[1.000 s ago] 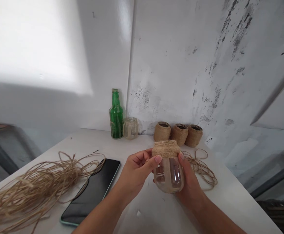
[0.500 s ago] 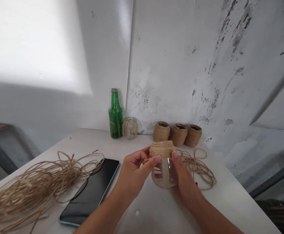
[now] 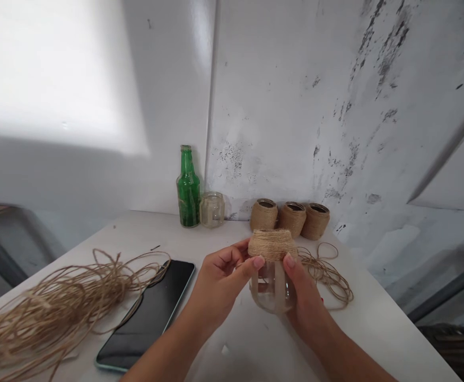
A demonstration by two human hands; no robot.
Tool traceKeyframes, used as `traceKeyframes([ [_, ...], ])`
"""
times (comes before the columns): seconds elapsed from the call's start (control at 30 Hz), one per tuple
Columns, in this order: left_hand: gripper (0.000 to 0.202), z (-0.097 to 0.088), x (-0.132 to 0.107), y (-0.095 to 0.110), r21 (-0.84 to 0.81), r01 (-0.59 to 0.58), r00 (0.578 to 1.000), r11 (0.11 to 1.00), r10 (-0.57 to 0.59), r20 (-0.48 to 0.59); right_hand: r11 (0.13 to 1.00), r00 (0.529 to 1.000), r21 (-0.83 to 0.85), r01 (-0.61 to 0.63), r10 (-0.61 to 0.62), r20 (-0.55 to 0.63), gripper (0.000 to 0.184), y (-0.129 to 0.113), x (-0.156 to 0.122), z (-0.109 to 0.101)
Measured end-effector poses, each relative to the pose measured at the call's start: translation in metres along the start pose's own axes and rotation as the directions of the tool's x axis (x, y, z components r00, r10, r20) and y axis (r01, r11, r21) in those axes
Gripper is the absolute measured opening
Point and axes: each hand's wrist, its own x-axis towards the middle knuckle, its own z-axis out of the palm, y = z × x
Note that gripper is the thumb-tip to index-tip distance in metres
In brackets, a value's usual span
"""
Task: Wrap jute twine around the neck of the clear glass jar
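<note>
The glass jar (image 3: 269, 286) is turning slightly rightward between the person's hands, a pale upright strip on its glass now facing front. Behind it, a scuffed white wall (image 3: 279, 106) is rising from a white table (image 3: 136, 233). Along the wall, a green glass bottle (image 3: 188, 191), a small unwrapped jar (image 3: 212, 209) and three twine-wrapped jars (image 3: 291, 218) are standing upright. On the left, a loose bundle of raffia (image 3: 57, 307) is lying with its strands reaching a black tablet (image 3: 146, 313). The left hand (image 3: 221, 281) and right hand (image 3: 305, 302) are holding the jar up over the table, near a loose coil of twine (image 3: 327, 278). The left fingers (image 3: 232, 257) are curling partly closed against the twine band (image 3: 272, 245) around the jar's neck, while the right fingertips (image 3: 290, 261) are pressing at its lower edge.
</note>
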Motion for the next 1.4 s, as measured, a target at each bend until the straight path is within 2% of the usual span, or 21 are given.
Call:
traceKeyframes([
  [0.23,0.05,-0.002,0.002,0.002,-0.034,0.043,0.999,0.999,-0.043,-0.02,0.996,0.997,0.075,-0.052,0.056,-0.046,0.053,-0.001,-0.002,0.004],
  [0.47,0.052,-0.004,0.004,0.002,-0.038,0.077,0.996,0.996,-0.079,-0.045,0.995,0.998,0.083,-0.062,0.064,-0.025,0.052,-0.001,-0.003,0.004],
  [0.67,0.049,-0.003,0.002,0.001,-0.089,0.083,0.996,0.993,-0.085,-0.02,0.997,0.999,0.074,-0.034,0.031,0.038,0.05,-0.005,-0.003,0.006],
  [0.87,0.047,-0.004,0.002,0.001,-0.122,0.105,0.994,0.987,-0.102,0.03,0.984,0.989,0.115,-0.138,0.129,0.078,0.053,-0.014,-0.004,0.009],
  [1.03,0.052,-0.003,0.003,0.002,-0.109,0.089,0.996,0.99,-0.088,0.013,0.984,0.993,0.134,-0.114,0.11,0.035,0.05,-0.012,-0.002,0.012],
  [1.23,0.054,-0.003,0.003,-0.001,-0.052,0.068,0.993,0.996,-0.073,-0.088,0.987,0.993,0.102,-0.122,0.12,0.019,0.051,-0.011,0.002,0.011],
  [1.4,0.051,-0.001,0.003,-0.003,0.002,0.016,0.995,1.0,-0.016,-0.103,0.998,0.99,0.009,-0.067,0.067,-0.127,0.051,-0.005,0.003,0.003],
])
